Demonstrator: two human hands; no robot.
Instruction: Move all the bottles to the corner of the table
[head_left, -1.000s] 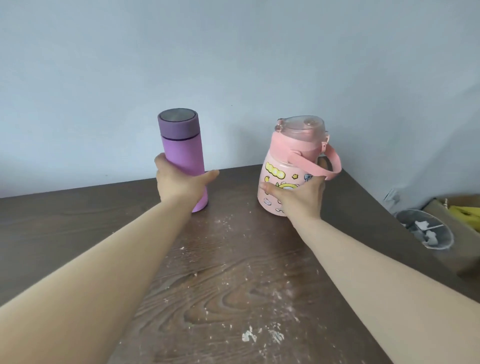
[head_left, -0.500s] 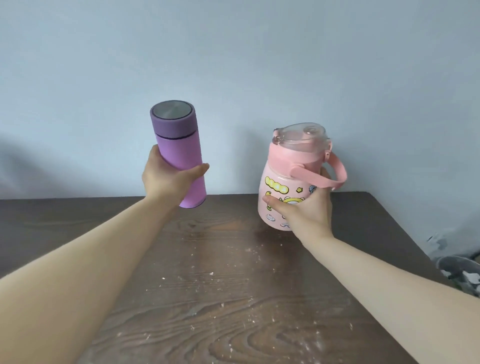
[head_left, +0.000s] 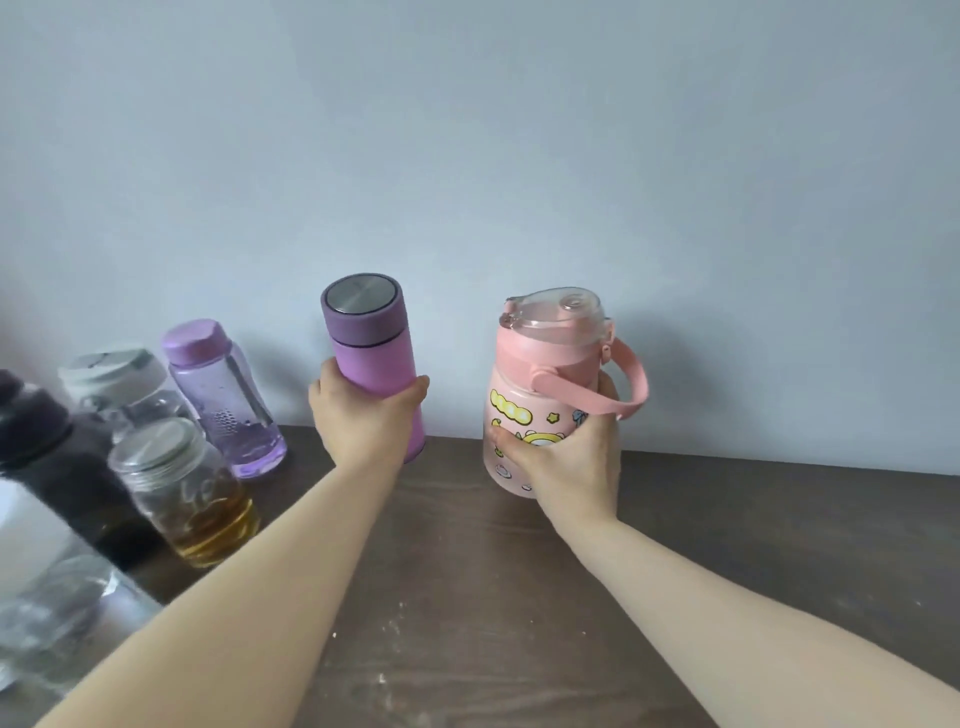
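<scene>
Left hand (head_left: 363, 421) wraps lower body of purple thermos flask (head_left: 371, 358), centre of frame, held tilted above dark wooden table (head_left: 727, 545). Right hand (head_left: 566, 462) clasps pink cartoon-print jug bottle (head_left: 540, 389) just right of centre, also off table, strap handle hanging right. Lower left: cluster on table — translucent purple bottle (head_left: 223, 400), glass jar with amber liquid (head_left: 187, 493), white-capped clear bottle (head_left: 114, 384), dark bottle (head_left: 57, 457), blurred. Pale wall (head_left: 467, 156) behind.

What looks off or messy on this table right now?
White specks and smears dust the dark table, thickest near the front edge. The purple flask in the left hand tilts slightly. Nothing looks spilled or broken.
</scene>
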